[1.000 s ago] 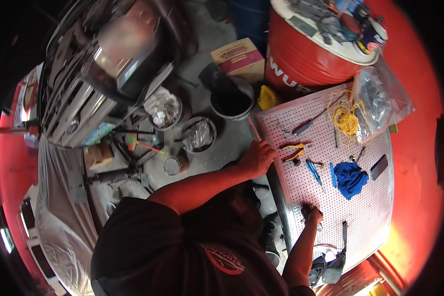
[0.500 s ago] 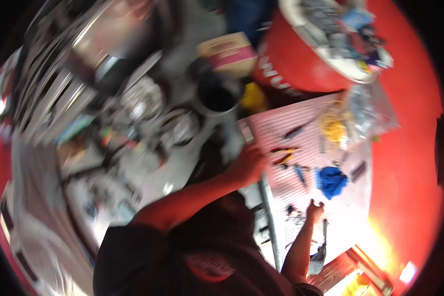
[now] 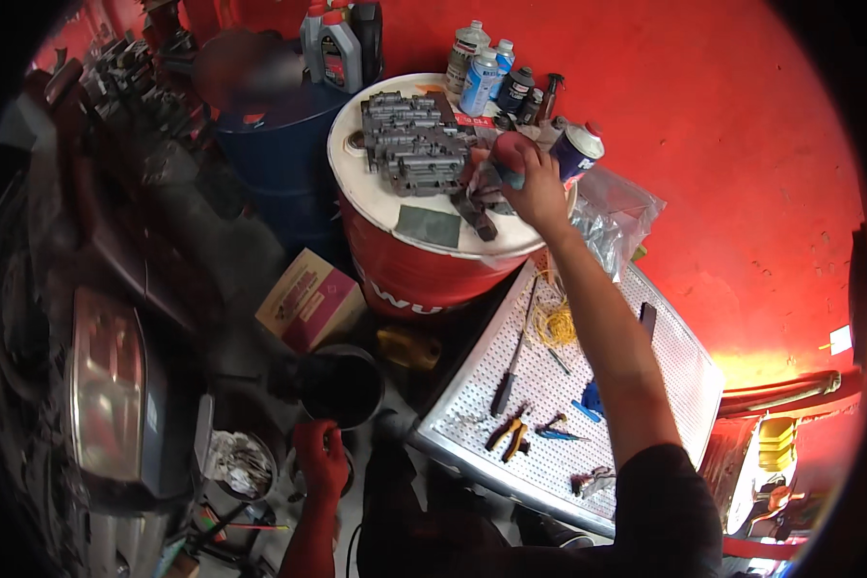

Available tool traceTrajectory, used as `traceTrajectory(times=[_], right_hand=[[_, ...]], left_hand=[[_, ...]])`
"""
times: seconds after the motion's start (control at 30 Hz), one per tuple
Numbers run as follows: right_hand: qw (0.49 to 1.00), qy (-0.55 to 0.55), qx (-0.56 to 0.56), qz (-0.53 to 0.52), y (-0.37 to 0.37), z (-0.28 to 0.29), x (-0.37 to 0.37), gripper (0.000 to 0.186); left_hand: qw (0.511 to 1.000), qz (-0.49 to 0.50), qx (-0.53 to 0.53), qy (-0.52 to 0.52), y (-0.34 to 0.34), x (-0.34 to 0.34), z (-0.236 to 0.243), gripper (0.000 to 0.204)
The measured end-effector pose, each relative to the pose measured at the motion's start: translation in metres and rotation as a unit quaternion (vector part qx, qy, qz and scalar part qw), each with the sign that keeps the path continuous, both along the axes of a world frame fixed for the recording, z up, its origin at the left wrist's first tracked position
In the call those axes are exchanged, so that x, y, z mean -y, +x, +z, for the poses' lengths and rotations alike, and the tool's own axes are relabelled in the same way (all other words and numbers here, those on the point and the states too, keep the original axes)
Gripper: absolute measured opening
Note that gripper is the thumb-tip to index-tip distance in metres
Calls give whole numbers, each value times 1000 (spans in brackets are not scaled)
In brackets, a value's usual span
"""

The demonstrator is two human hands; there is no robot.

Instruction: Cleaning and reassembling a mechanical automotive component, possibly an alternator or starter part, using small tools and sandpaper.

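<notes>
My right hand [image 3: 539, 193] reaches across the tray to the top of a red drum [image 3: 405, 212]. Its fingers close on a round reddish thing [image 3: 513, 151], whose kind I cannot make out. Beside it stand a blue and white spray can [image 3: 580, 149] and a crumpled rag [image 3: 486, 183]. On the same lid lie a grey metal valve body [image 3: 412, 140] and a flat dark green pad [image 3: 428, 225]. My left hand [image 3: 321, 458] hangs low on the left, curled like a fist near a black bucket [image 3: 345, 387]; anything inside its fingers is hidden.
A perforated metal tray [image 3: 453, 395] holds a screwdriver [image 3: 515, 356], yellow-handled pliers [image 3: 509, 435], yellow cord [image 3: 555, 326] and a blue cloth [image 3: 592, 393]. Several bottles and cans [image 3: 482, 82] line the drum's back edge. A cardboard box [image 3: 310, 299] and a vehicle headlight [image 3: 109, 385] are at left.
The view has swung toward the drum and red wall. My right hand has gone from above the tray to the drum's top. My left hand has left the tray's edge and hangs lower left.
</notes>
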State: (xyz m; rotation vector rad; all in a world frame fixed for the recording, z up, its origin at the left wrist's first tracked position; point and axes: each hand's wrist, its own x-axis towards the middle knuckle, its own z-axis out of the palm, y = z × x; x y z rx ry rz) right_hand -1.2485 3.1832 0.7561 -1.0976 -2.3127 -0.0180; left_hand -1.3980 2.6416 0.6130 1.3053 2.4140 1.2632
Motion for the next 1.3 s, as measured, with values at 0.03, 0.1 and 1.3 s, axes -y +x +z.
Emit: traceTrajectory(times=[0.03,0.1,1.3], right_hand=[[996,30,78,14,-12,5,-39,86],[969,70,238,-25,-49,18,-73,105],[813,-353,154,-436,638,-199,313,115]], left_hand=[[1000,17,13,-15,-14,-3,-4,18],[999,29,14,-30,-37,1,-11,18],[926,-374,-26,-48,261,-156,-13,18]])
